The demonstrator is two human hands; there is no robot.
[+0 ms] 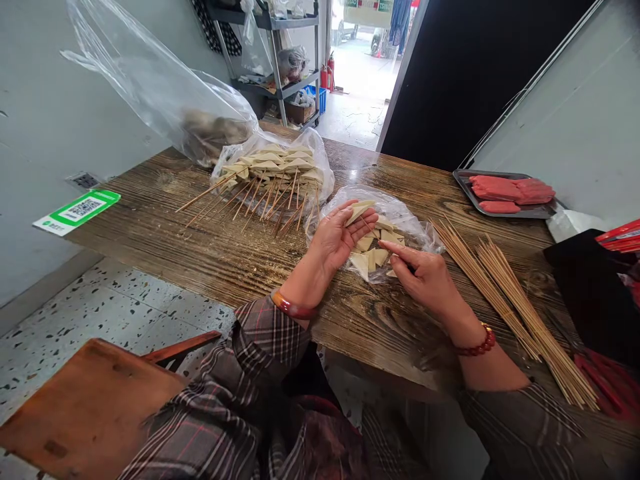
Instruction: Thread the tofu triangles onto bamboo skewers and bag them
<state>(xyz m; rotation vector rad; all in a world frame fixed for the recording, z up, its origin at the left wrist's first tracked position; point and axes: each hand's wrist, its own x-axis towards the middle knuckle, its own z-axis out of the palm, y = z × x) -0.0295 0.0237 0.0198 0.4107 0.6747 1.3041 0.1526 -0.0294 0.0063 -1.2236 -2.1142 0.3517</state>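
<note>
a rough-grained wooden table [225,250], its dark surface flecked with crumbs, stretched before a person in plaid sleeves. the left hand [330,240] was palm up, fingers loosely spread, with a thin, pale, folded piece [360,212] lying across them near the thumb. the right hand [425,270] had its index finger extended and the others curled; whether it pinched anything could not be told. beneath the hands, near the middle of the table's near edge, flat, angular loose pieces [370,260] lay on crinkled clear plastic [415,223]. towards the far edge, left of centre, pleated pale pieces [283,160] sat in rows, slender sticks [265,200] jutting from them. smooth, straight bamboo skewers [515,307] fanned across the right side. by the far right corner, a shallow dark tray [465,181] held ridged pink slabs [500,190].
</note>
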